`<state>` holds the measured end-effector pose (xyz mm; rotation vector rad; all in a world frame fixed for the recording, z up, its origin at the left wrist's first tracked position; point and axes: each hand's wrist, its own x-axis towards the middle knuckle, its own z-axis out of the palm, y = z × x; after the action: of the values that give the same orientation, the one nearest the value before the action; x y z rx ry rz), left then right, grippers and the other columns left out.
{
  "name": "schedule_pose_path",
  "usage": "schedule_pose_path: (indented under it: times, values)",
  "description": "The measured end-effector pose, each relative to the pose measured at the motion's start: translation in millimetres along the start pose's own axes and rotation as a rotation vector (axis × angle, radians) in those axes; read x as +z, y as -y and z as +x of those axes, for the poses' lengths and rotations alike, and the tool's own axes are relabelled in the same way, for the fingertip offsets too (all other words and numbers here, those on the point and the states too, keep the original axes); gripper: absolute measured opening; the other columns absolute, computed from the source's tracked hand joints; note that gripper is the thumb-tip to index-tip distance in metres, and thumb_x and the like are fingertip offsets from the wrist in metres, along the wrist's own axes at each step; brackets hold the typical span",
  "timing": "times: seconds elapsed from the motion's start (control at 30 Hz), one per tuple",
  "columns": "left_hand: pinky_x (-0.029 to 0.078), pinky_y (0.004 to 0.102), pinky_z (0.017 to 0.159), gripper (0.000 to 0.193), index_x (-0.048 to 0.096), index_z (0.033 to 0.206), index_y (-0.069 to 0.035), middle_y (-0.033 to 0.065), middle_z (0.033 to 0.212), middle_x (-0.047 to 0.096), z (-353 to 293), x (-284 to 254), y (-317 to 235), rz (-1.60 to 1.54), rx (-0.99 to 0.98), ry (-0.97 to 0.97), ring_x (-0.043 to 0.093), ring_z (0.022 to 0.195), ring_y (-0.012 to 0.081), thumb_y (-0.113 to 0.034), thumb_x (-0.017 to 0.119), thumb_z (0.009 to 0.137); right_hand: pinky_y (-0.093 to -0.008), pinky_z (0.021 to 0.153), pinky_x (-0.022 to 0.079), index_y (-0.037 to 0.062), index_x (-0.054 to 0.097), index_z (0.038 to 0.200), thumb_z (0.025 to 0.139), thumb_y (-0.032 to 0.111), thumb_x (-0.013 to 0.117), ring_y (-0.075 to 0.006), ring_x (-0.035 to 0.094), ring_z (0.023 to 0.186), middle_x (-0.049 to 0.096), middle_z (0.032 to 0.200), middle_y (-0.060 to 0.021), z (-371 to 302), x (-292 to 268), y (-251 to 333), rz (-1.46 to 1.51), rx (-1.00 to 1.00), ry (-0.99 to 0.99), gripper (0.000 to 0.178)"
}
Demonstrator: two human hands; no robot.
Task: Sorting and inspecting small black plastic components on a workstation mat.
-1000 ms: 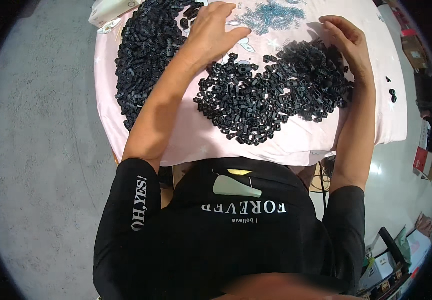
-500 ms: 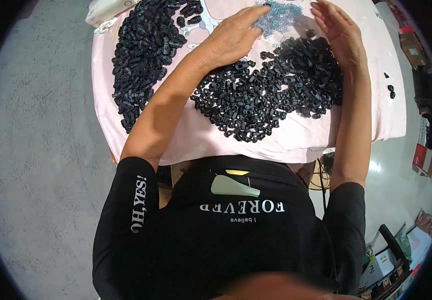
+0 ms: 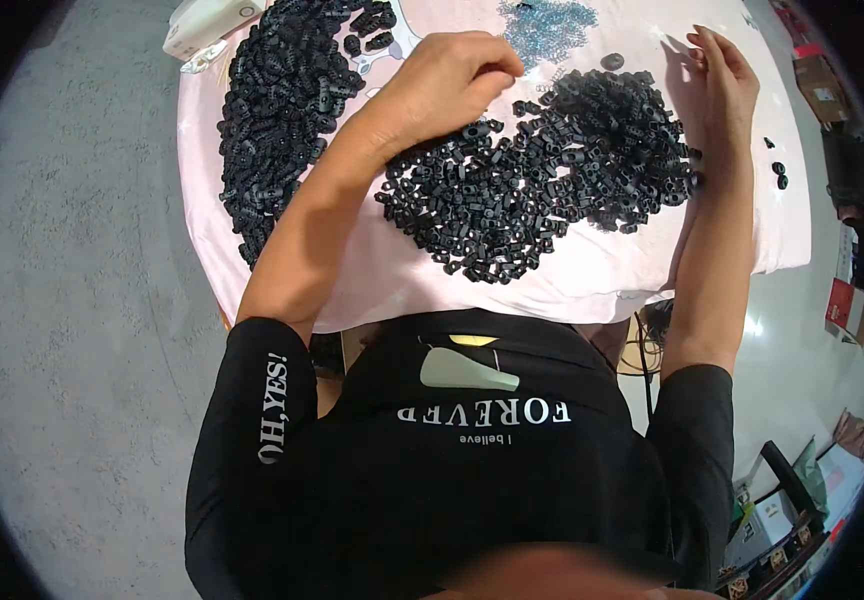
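My left hand point(image 3: 457, 80) is over the far edge of a heap of small black plastic pieces point(image 3: 492, 205), its thumb and forefinger pinched together. Whatever is between those fingertips is too small or hidden to make out. Just beyond lies a pile of tiny shiny coil-like bits, apparently springs point(image 3: 552, 35). My right hand point(image 3: 730, 80) hovers over the pink cloth, right of a second part of the heap made of ridged black pieces point(image 3: 632, 140). Its fingers are loosely bent and apart, with nothing seen in them.
A long pile of larger black ridged pieces point(image 3: 277, 120) runs along the table's left side. A white box point(image 3: 207, 25) stands at the far left corner. Single black pieces point(image 3: 780, 175) lie near the right edge of the pink tablecloth point(image 3: 592, 275). Boxes point(image 3: 845, 308) sit on the floor at right.
My left hand has drawn back from the spring pile toward me and slightly left. My right hand has moved right, away from the heap, and nearer to me.
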<state>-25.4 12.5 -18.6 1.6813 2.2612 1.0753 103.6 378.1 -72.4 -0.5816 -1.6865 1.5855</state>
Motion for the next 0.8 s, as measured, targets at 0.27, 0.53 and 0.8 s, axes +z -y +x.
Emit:
schedule_pose_path:
  times: [0.27, 0.53, 0.8]
  values:
    - [0.054, 0.0395, 0.075, 0.015, 0.070, 0.097, -0.001, 0.0145, 0.089, 0.068, -4, 11, -7, 0.088, 0.087, 0.068, 0.067, 0.082, 0.0323, -0.014, 0.069, 0.088, -0.0245, 0.084, 0.054, 0.0012, 0.071, 0.116, 0.100, 0.020, 0.068, -0.0121, 0.068, 0.093, 0.074, 0.101, -0.0071, -45, 55, 29, -0.227, 0.057, 0.613, 0.025]
    - [0.053, 0.0361, 0.071, 0.012, 0.068, 0.095, -0.001, 0.0125, 0.085, 0.066, -5, 6, -9, 0.044, 0.034, 0.126, 0.065, 0.076, 0.0256, -0.010, 0.068, 0.087, -0.0288, 0.102, 0.052, 0.0014, 0.071, 0.116, 0.097, 0.006, 0.065, -0.0159, 0.067, 0.107, 0.071, 0.115, -0.0056, -39, 47, 34, -0.381, -0.070, 0.852, 0.020]
    - [0.052, 0.0341, 0.070, 0.012, 0.067, 0.094, 0.000, 0.0111, 0.084, 0.066, -4, 1, -8, 0.018, 0.015, 0.171, 0.064, 0.074, 0.0222, -0.009, 0.067, 0.087, -0.0312, 0.105, 0.049, 0.0044, 0.069, 0.111, 0.093, -0.003, 0.066, -0.0185, 0.065, 0.114, 0.066, 0.120, -0.0029, -44, 47, 33, -0.472, -0.150, 0.763, 0.020]
